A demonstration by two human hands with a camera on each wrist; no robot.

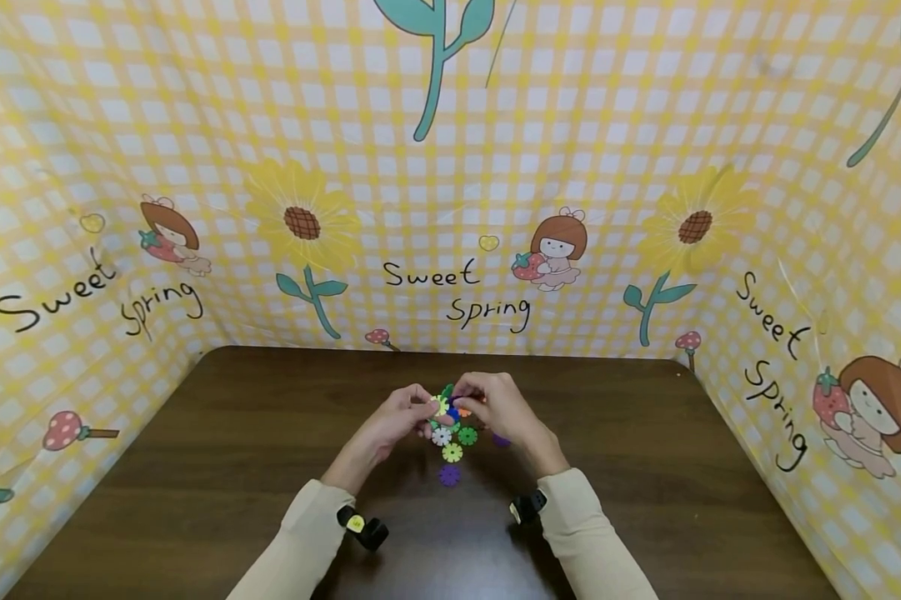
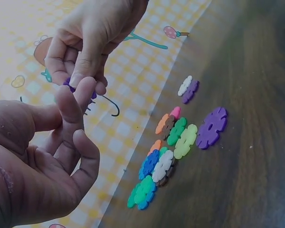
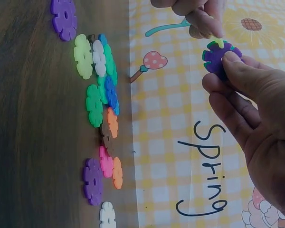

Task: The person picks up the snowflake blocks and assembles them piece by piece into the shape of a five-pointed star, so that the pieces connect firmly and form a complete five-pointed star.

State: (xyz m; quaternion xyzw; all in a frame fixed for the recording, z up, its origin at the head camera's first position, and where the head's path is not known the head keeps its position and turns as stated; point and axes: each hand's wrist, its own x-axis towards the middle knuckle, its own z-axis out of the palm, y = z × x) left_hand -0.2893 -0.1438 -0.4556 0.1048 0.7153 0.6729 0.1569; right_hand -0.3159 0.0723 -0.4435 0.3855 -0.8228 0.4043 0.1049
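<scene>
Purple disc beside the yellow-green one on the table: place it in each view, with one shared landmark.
Head: purple disc, below centre, lowest of the discs.
Left wrist: purple disc, right of centre, rightmost of the discs.
Right wrist: purple disc, upper left, at the top edge.
Landmark: yellow-green disc, lying next to it in every view.

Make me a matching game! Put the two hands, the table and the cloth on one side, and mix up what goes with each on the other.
Column one:
1. left hand
2. right hand
3. table
4. cloth

Column two:
A. yellow-and-white checks
B. dark brown
C. pinches a yellow-green piece
D. pinches a purple piece

Right pairs: 1-C, 2-D, 3-B, 4-A
</scene>
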